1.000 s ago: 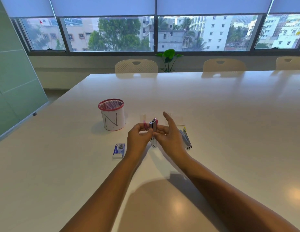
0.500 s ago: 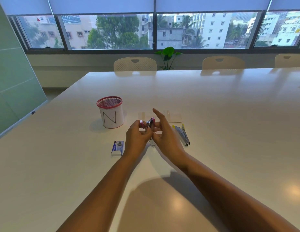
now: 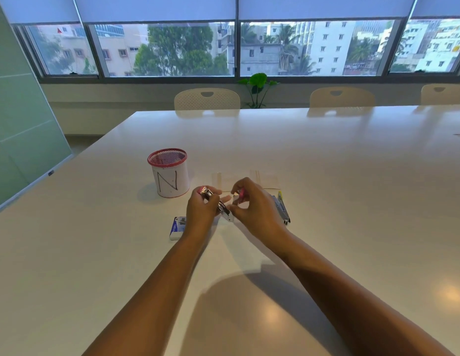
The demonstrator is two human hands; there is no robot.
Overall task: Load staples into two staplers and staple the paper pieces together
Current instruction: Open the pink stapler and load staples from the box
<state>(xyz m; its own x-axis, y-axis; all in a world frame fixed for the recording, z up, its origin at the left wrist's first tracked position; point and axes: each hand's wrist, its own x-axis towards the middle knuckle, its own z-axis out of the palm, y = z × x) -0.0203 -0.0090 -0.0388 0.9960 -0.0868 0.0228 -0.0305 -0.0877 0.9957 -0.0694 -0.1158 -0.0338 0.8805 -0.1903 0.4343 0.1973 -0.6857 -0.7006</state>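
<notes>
The left hand point(image 3: 202, 210) is closed around the metal body of the pink stapler point(image 3: 218, 205), held just above the desk point(image 3: 326, 163) and tilted so its silver front end points down toward the person. The right hand point(image 3: 257, 205) is pinched on the stapler's pink top part, which is swung away from the magazine; the two hands sit close together, each clamped on its own half of the same tool. Whether any staples already lie in the channel is too small to tell.

Taking the pink stapler as the landmark: the small blue-and-white staple box point(image 3: 178, 227) lies just to its left and nearer the person, partly behind the left wrist. The second stapler point(image 3: 282, 209), grey with a yellow tip, lies on the desk to the right, just past the right hand. Pale paper pieces point(image 3: 245, 179) lie just beyond it. The mesh-rimmed cup marked "N" point(image 3: 170, 172) stands beyond it to the left.

The likely step is opening or closing the magazine for loading. The risk lies in the tilt: with the front end pointing down, a loose strip could slide out, and if the sprung top slips from the right hand's pinch it could snap back on a finger.
</notes>
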